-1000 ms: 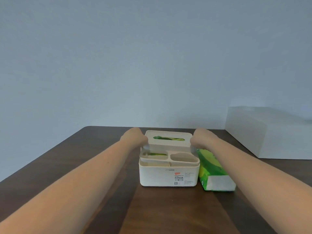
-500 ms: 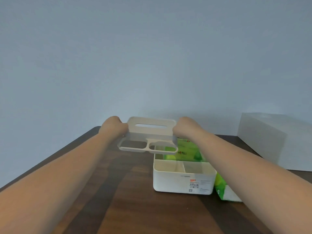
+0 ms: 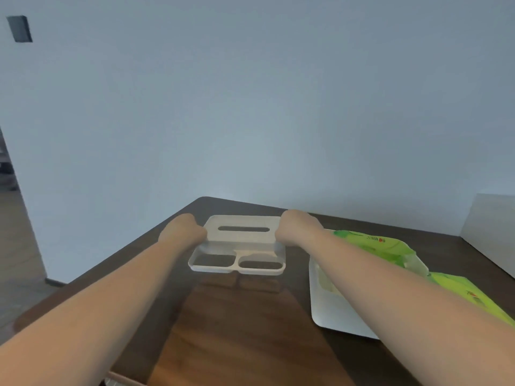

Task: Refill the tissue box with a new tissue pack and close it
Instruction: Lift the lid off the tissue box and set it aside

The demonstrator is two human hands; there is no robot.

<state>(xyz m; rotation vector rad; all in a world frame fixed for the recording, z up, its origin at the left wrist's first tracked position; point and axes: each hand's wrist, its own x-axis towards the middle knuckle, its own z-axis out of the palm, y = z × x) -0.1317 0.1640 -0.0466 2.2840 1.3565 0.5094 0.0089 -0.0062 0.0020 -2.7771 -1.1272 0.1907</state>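
Note:
The cream lid (image 3: 242, 247) of the tissue box, with a slot on top and two openings in front, hangs just above the dark wooden table (image 3: 245, 330). My left hand (image 3: 182, 229) grips its left end and my right hand (image 3: 296, 227) grips its right end. The white box base (image 3: 334, 310) stands open to the right, partly behind my right forearm, with a green tissue pack (image 3: 373, 245) inside it. A second green tissue pack (image 3: 471, 296) lies beside the base at the right.
A white rectangular box (image 3: 490, 229) stands at the table's back right against the wall. The table's left edge runs diagonally, with floor and a doorway (image 3: 11, 207) beyond it.
Both hands lifted the lid off the box base and carried it left and down toward the table. The view has swung left, so the base now sits at the right.

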